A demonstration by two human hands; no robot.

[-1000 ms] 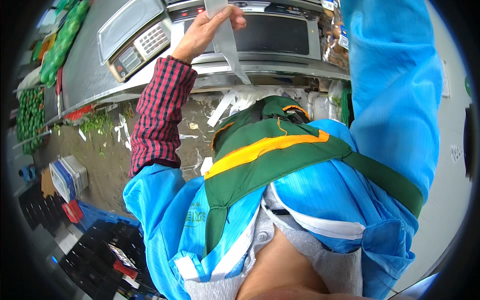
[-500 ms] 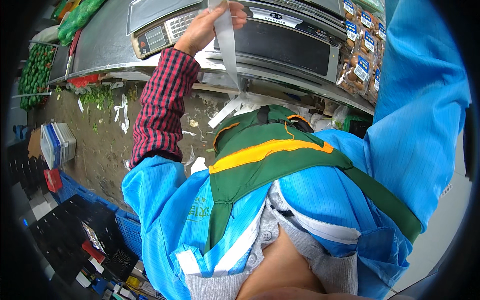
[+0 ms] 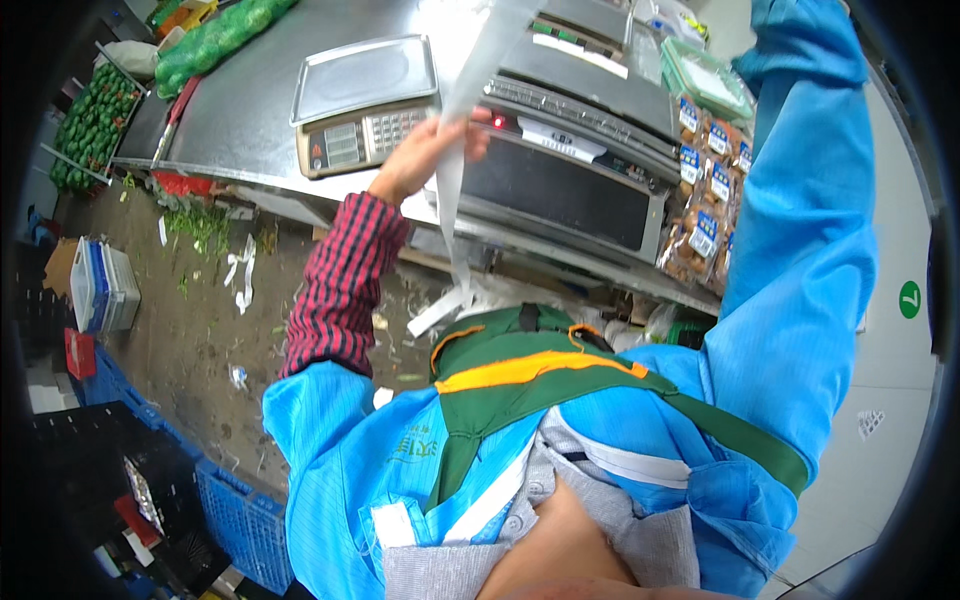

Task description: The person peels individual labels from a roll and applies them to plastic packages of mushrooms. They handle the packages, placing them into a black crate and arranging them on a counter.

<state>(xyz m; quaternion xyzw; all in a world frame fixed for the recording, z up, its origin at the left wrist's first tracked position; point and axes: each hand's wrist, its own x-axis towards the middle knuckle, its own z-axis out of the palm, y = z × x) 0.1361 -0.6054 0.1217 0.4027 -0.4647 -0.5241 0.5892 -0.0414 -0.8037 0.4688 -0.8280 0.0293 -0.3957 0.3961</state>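
Observation:
My left hand (image 3: 428, 158) is raised over the front edge of the metal counter, beside a digital scale (image 3: 345, 145). Its fingers close around a long, whitish, translucent strip (image 3: 452, 195), whether paper or film I cannot tell. Above the hand the strip runs up past the top edge; below, it hangs down in front of the counter toward my green apron (image 3: 500, 340). Just right of the hand is a wrapping machine (image 3: 560, 190) with a dark flat plate and a lit red light. My right arm reaches up in a blue sleeve (image 3: 800, 220); its hand is out of sight.
Clear-wrapped packs of brown food (image 3: 705, 200) and a stack of green trays (image 3: 705, 80) line the machine's right side. A green net bag (image 3: 220, 45) lies at the counter's far left, near a crate of green produce (image 3: 95, 125). Scraps litter the floor (image 3: 200, 310).
The view has shifted, so the counter, scale and machine sit lower and more of them shows. My left hand keeps the strip, which now stretches upward past it. The right sleeve has swung inward.

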